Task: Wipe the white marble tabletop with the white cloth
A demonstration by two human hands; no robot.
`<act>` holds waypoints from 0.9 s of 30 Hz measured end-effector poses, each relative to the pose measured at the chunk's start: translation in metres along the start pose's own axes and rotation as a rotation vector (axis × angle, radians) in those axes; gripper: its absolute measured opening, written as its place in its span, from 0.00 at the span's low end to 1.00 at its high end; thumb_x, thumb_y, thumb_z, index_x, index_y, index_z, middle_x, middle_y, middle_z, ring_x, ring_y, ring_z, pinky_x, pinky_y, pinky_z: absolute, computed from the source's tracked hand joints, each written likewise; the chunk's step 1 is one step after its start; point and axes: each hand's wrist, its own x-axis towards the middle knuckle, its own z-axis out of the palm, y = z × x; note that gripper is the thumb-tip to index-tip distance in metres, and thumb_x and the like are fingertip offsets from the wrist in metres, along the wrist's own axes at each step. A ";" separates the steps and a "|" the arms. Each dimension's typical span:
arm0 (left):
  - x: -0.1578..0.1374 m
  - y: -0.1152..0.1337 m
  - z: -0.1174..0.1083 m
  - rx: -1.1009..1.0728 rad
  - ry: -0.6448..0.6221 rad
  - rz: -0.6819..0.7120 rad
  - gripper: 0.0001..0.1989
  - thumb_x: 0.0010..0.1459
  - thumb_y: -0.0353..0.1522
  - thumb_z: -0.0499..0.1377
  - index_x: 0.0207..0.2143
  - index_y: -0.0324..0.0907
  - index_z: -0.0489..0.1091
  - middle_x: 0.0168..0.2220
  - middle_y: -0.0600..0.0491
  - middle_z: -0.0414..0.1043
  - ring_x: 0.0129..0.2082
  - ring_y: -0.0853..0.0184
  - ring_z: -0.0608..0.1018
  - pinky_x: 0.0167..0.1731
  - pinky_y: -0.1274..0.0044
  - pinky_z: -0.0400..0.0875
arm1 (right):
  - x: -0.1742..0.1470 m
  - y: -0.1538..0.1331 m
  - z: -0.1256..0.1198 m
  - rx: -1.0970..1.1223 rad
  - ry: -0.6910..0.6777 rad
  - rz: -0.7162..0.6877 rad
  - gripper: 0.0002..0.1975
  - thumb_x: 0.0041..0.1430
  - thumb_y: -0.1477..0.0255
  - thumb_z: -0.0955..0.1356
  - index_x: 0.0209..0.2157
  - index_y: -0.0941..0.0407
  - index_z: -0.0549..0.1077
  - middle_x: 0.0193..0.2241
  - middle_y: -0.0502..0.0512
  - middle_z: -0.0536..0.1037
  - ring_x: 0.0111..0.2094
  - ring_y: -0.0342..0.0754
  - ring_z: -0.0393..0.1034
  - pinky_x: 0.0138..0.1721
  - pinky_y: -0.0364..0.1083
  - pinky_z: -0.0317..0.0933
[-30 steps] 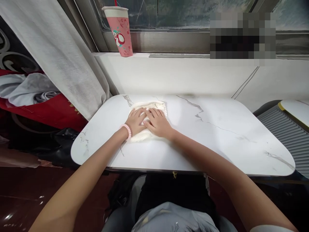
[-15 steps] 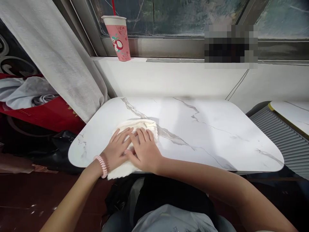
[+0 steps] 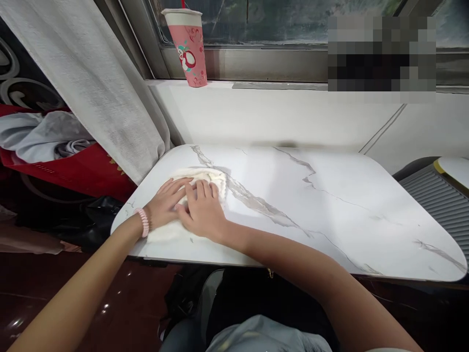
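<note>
A cream-white cloth (image 3: 164, 231) lies spread on the left part of a white marbled table (image 3: 264, 178). My left hand (image 3: 166, 204) rests flat on this cloth, fingers stretched out and pointing up and right, with a pink coil band (image 3: 143, 222) around the wrist. Beside it, my right hand (image 3: 204, 210) also presses down on the cloth with its fingers extended. The two hands touch or overlap near the left fingertips. Part of the cloth is hidden beneath both palms.
A pink paper cup (image 3: 190, 54) with a red straw stands on the window ledge behind the table. A grey-white curtain (image 3: 120, 102) hangs at the left, by a red bag (image 3: 76, 173) holding pale fabric. Ribbed grey seating (image 3: 432, 195) is at the right.
Both hands have slid the cloth left and slightly away from me, off the table's front edge and further onto the top. The camera view has shifted a little.
</note>
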 end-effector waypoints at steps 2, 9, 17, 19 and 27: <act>0.019 -0.009 -0.002 -0.032 -0.007 0.005 0.30 0.60 0.43 0.48 0.63 0.43 0.57 0.64 0.44 0.57 0.65 0.53 0.59 0.66 0.56 0.43 | 0.014 0.008 0.004 -0.008 0.030 0.031 0.29 0.68 0.60 0.58 0.62 0.67 0.59 0.60 0.72 0.64 0.63 0.60 0.52 0.64 0.62 0.43; 0.079 -0.037 -0.002 -0.054 -0.016 0.026 0.30 0.60 0.42 0.48 0.63 0.44 0.58 0.64 0.46 0.58 0.65 0.55 0.59 0.66 0.58 0.42 | 0.059 0.041 0.016 -0.038 0.106 0.092 0.27 0.68 0.63 0.58 0.62 0.67 0.60 0.57 0.71 0.66 0.61 0.58 0.54 0.63 0.60 0.44; 0.142 -0.068 0.001 -0.056 -0.005 0.012 0.29 0.61 0.40 0.48 0.63 0.40 0.58 0.65 0.43 0.57 0.65 0.54 0.58 0.65 0.56 0.45 | 0.113 0.084 0.026 -0.056 0.159 0.125 0.25 0.68 0.66 0.58 0.62 0.65 0.62 0.55 0.70 0.68 0.59 0.57 0.57 0.62 0.59 0.45; 0.153 -0.078 0.002 -0.060 0.009 0.021 0.29 0.61 0.40 0.48 0.63 0.40 0.58 0.64 0.42 0.58 0.64 0.54 0.59 0.65 0.57 0.46 | 0.125 0.091 0.029 -0.059 0.167 0.141 0.25 0.68 0.67 0.58 0.62 0.65 0.62 0.55 0.70 0.68 0.59 0.57 0.57 0.62 0.58 0.45; 0.175 -0.113 0.011 -0.070 0.070 0.065 0.28 0.62 0.40 0.46 0.61 0.39 0.60 0.64 0.41 0.59 0.63 0.55 0.61 0.63 0.60 0.51 | 0.159 0.100 0.039 -0.080 0.156 0.163 0.24 0.68 0.67 0.58 0.61 0.64 0.62 0.54 0.68 0.69 0.58 0.58 0.58 0.62 0.57 0.46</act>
